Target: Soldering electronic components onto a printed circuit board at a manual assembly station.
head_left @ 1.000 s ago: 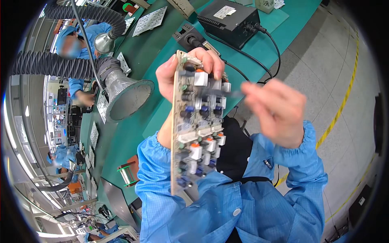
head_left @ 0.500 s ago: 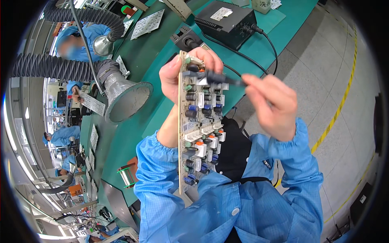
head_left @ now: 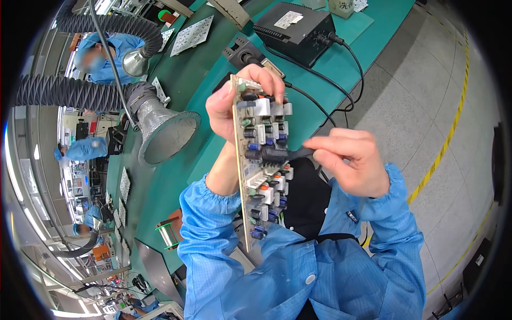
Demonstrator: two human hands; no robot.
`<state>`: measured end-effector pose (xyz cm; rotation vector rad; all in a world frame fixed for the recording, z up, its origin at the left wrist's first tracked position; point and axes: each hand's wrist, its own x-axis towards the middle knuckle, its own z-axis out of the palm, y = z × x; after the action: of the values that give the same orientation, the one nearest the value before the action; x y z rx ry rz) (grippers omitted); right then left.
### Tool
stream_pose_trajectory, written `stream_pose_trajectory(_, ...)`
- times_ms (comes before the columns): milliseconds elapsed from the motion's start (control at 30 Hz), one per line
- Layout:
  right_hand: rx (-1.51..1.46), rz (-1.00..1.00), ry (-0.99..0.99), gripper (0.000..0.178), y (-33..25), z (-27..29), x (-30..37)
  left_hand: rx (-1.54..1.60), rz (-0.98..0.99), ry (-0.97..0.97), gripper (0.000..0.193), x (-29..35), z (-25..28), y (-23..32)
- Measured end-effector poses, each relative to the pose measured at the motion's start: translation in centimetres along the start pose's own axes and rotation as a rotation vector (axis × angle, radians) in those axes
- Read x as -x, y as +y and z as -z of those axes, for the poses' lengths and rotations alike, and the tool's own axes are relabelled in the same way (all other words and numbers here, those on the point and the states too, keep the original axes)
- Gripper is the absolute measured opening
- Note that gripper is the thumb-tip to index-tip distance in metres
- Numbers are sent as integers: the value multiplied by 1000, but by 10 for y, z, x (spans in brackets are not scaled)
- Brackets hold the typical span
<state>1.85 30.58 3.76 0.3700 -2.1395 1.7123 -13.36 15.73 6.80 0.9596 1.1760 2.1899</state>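
Two bare hands share one circuit board (head_left: 260,178), with brushing apparently under way: the left hand (head_left: 224,111) clamps its far end, thumb against the left side and fingers curled over the top, while the right hand (head_left: 352,160) pinches the thin handle of a black brush (head_left: 274,154), thumb and forefinger closed down on it. The brush head seems to rest among the parts about midway along. Components are already mounted; which stretches are brushed and which remain, an onlooker cannot tell. The board is held up before the person's chest, near the green bench (head_left: 205,146), turned steeply on edge, its pale rim to the left and its crowded face to the right. White blocks (head_left: 261,106), some orange-topped, pack in rows beside black cylinders (head_left: 250,133) and smaller blue ones.
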Motion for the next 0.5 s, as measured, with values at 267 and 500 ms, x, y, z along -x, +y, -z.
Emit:
stream_pose_trajectory(267,48,35,45,18,2,-4,-1,34,-14,9,51,-1,6,-1)
stream_pose_trajectory(500,105,-24,171,19,-3,-2,1,28,18,1,51,4,3,-7)
